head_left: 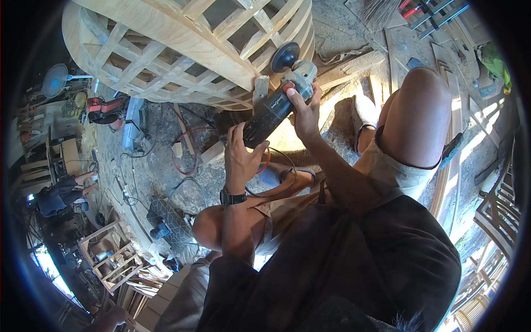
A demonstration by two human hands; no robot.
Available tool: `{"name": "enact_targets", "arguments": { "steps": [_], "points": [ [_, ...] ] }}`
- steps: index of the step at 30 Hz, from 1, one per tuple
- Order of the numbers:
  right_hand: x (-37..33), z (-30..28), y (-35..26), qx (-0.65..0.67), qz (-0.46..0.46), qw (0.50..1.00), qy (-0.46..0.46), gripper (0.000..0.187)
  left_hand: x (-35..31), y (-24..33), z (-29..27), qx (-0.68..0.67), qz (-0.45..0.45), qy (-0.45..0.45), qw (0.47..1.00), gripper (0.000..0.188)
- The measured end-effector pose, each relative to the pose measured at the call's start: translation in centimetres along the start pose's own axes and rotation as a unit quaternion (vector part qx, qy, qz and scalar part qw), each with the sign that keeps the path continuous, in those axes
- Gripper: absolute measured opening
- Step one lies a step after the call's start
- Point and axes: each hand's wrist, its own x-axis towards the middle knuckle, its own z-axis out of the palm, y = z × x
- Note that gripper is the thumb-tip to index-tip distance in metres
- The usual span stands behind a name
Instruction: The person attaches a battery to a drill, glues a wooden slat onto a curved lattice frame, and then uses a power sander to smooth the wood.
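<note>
I hold an angle grinder with a dark body and grey gear head in both hands. My right hand is wrapped round its front end, with the thumb near a red part. My left hand, below a black wristwatch, grips the rear of the body. A round dark disc pad on the grinder's head points up beside a large curved wooden lattice piece. Whether the pad touches the wood or is spinning, I cannot tell. My left fingertips are partly hidden behind the tool.
Cords and an orange hose lie on the dusty floor. A red power tool stands at the left, near a fan. Wooden frames fill the lower left; another person's legs show there. Clamps lie far right.
</note>
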Motion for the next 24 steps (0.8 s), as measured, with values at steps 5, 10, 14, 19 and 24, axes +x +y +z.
{"name": "enact_targets", "arguments": {
  "steps": [5, 10, 14, 19, 24],
  "points": [
    [0.1, 0.3, -0.7, -0.056, -0.008, 0.998, -0.012, 0.060, 0.2, -0.1, 0.0, -0.021, -0.021, -0.003, 1.000, 0.071],
    [-0.4, 0.0, -0.4, -0.047, 0.016, 0.999, 0.018, 0.060, -0.1, -0.1, 0.2, 0.001, -0.007, -0.006, 1.000, 0.074],
    [-0.1, 0.1, -0.7, -0.071, -0.002, 0.997, 0.005, 0.059, 0.1, 0.1, 0.1, -0.038, -0.022, -0.007, 0.999, 0.073],
    [0.1, 0.0, -0.4, -0.078, 0.002, 0.997, -0.010, 0.057, 0.2, -0.3, 0.4, -0.023, -0.024, -0.003, 0.999, 0.074],
    [-0.1, -0.3, 0.3, -0.033, 0.019, 0.999, 0.002, 0.057, -0.1, -0.4, 0.7, 0.022, 0.020, 0.020, 0.999, 0.079]
  ]
}}
